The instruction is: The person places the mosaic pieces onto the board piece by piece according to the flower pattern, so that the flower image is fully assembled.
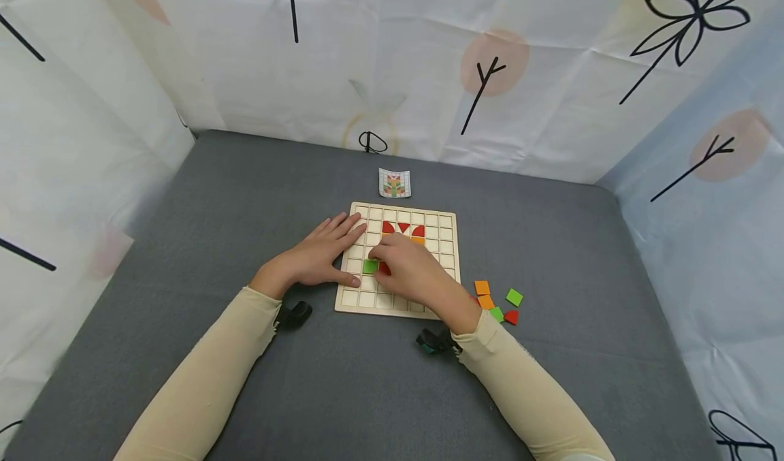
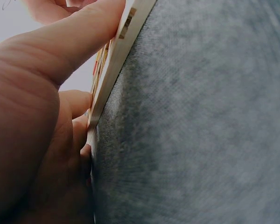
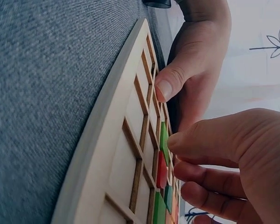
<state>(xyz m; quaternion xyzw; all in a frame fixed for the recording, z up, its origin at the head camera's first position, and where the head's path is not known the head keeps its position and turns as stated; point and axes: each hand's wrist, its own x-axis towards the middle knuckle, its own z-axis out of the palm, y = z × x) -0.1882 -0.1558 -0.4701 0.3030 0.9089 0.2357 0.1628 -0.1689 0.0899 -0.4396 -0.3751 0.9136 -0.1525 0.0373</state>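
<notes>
Fingers of the right hand [image 1: 416, 270] are bent over the left-centre part of a wooden grid board [image 1: 351, 297], with the thumb tip touching a green tile [image 1: 370, 266]; the index fingertip is partly hidden, so whether the tile is pinched or only touched cannot be told. Beside the tile, toward the thumb, lies a red piece [image 1: 384, 268], partly covered by the hand. Fingers of the left hand [image 1: 314, 257] are extended and spread, resting across the board's left edge, the thumb pointing inward along the lower left cells. In the upper rows sit a red triangle [image 1: 402, 227] between two red curved pieces [image 1: 419, 231], with an orange piece [image 1: 418, 240] below the right one. The right wrist view shows a further green piece [image 3: 159, 207] seated in the grid, nearer that camera. Loose pieces lie on the grey table [image 1: 343, 386] to the right of the board: orange squares [image 1: 482, 288], green squares [image 1: 514, 297] and a red wedge [image 1: 511, 317]. Just beyond the board's far edge lies a small pattern card [image 1: 395, 184]. Black wrist devices [image 1: 294, 315] show below both wrists, beside the beige sleeves [image 1: 208, 372]; a printed white cloth [image 1: 416, 100] stands behind.
</notes>
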